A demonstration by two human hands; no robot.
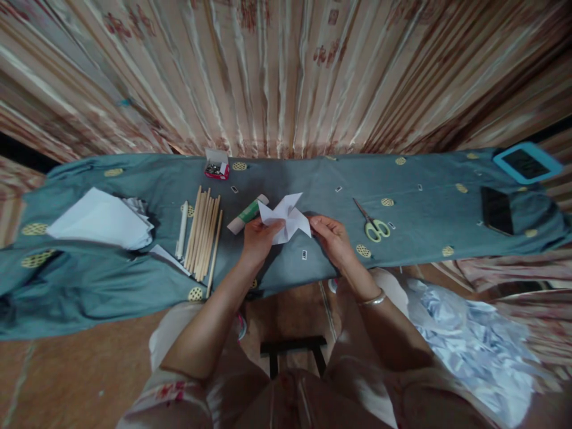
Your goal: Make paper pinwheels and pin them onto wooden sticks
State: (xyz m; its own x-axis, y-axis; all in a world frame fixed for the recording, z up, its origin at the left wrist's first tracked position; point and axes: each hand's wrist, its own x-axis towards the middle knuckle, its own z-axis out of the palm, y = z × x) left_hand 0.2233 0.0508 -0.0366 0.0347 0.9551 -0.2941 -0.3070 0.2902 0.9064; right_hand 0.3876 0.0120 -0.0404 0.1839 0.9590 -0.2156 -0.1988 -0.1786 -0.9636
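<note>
A white paper pinwheel with pointed blades is held above the cloth in front of me. My left hand pinches it near its centre, the thumb lying on the paper. At the pinwheel's right blade, my right hand has thumb and fingers pressed together at the tip; what they hold is too small to make out. Just behind my left hand a green and white glue stick lies on the cloth. Scissors with pale green handles lie right of my right hand.
Left on the cloth-covered table are wooden sticks, a white stick-like object, a paper strip, a paper stack and a small red box. A phone and blue-framed device lie far right.
</note>
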